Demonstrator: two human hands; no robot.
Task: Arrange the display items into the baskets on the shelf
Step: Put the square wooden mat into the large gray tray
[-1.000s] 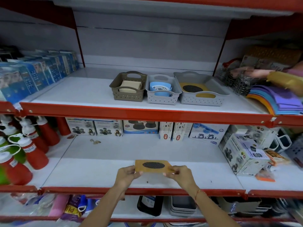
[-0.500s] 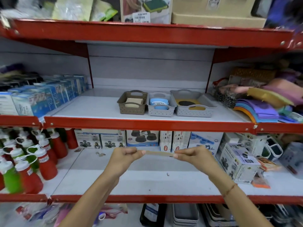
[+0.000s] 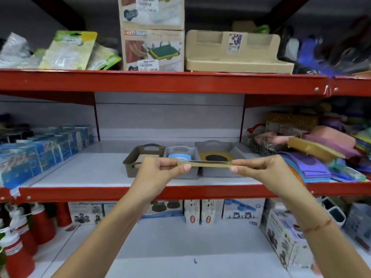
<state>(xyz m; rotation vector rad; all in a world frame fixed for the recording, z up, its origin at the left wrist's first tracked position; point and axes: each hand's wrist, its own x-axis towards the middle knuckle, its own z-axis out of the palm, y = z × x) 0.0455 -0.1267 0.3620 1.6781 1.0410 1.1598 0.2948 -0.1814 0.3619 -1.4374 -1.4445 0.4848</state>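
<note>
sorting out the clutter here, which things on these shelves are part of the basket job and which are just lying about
Part of the job:
flat tan card, held by left hand and right hand
brown basket
small grey basket
large grey basket

Just lying about:
red bottles
blue boxes
coloured mats

shelf edge (image 3: 160, 82): painted metal, red, glossy, chipped
shelf deck (image 3: 90, 171): white, smooth, slight sheen
brown basket (image 3: 132, 163): perforated plastic, matt
grey basket (image 3: 222, 173): perforated plastic, matt, at 3 o'clock of brown one
held mat (image 3: 204, 163): tan, matt, dark rough-looking oval patch
boxes (image 3: 152, 50): printed cardboard, matt
beige tray (image 3: 232, 57): moulded plastic, smooth
red bottles (image 3: 18, 263): glossy plastic
</note>
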